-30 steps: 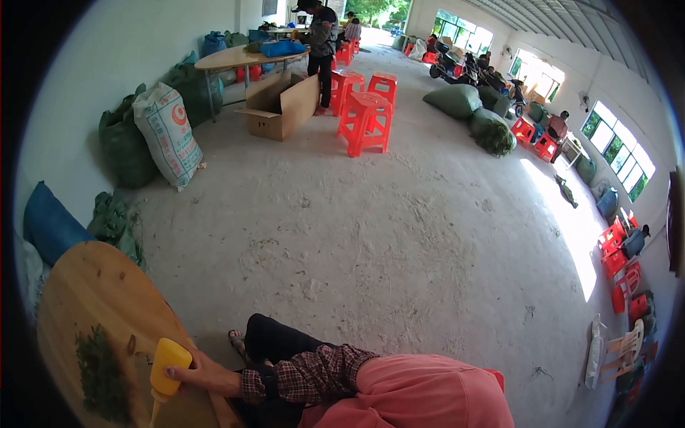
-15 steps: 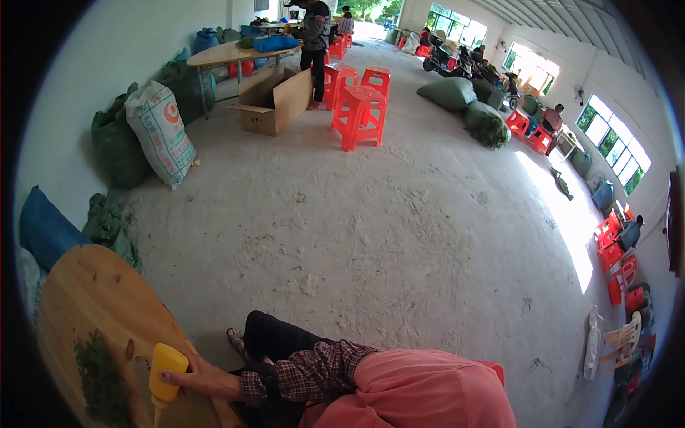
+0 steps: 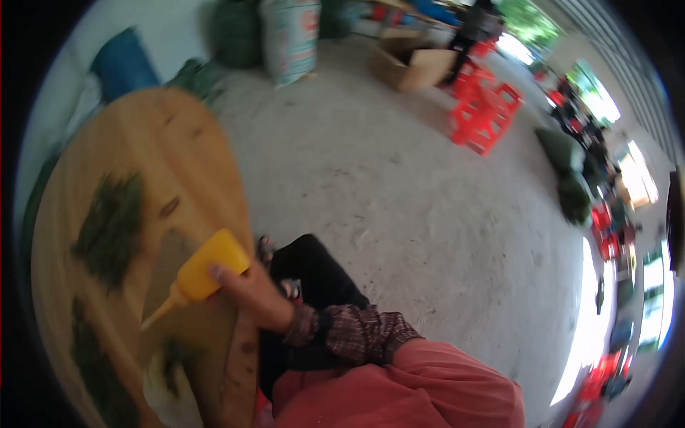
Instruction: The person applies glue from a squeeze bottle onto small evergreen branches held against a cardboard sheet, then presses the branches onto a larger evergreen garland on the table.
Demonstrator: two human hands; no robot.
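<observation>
My right hand [image 3: 253,292], in a plaid sleeve cuff, is wrapped round a yellow squeeze bottle [image 3: 212,267]. The bottle is tilted, its long narrow nozzle slanting down to the left over the wooden table [image 3: 193,153]. Below the nozzle, near the lower edge, is a pale, glove-like shape, seemingly my left hand [image 3: 170,392], with its fingers blurred. A small dark green sprig [image 3: 173,360] shows against it, apparently held there. Two bunches of greenery lie on the table: one bunch [image 3: 110,228] farther off, another bunch [image 3: 100,367] nearer.
Past the table's far end are a blue sack [image 3: 125,64] and a white printed sack [image 3: 291,39]. Farther off on the concrete floor stand an open cardboard box [image 3: 410,64] and red plastic stools [image 3: 485,110]. My knee [image 3: 310,264] is beside the table's right edge.
The view has swung toward the table, so more of it shows. The bottle has gone from nearly upright to slanting down-left, still in my right hand. The pale shape and sprig have come into sight.
</observation>
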